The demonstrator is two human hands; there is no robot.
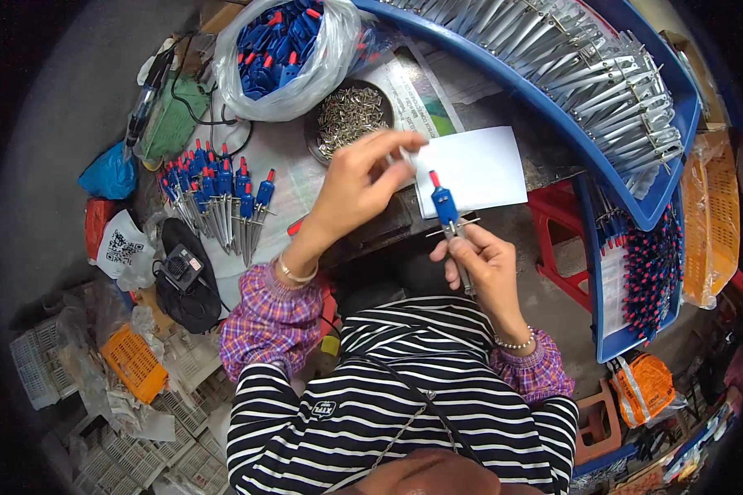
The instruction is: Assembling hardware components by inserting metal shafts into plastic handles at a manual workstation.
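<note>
One compass [445, 206], right of centre, sat clamped by its legs [468, 261] in the right hand [493, 266], seemingly light, stiff, best held there; the left hand [360, 175] blurred, its grip I couldn't tell

Compass [445, 206] before the paper [487, 169] — bowl [309, 136] to the left, bag [340, 49] behind that, stool [560, 205] right.

The one view comes from the left of two fisheye cameras worn side by side on the person's head. It looks steeply down past the striped top [446, 355] at the lower edge, facing the bench [545, 140] ahead. The left hand [359, 181] and right hand [487, 264] lie within arm's reach near mid-frame; the wide lens bends edges toward its dark rim.
</note>
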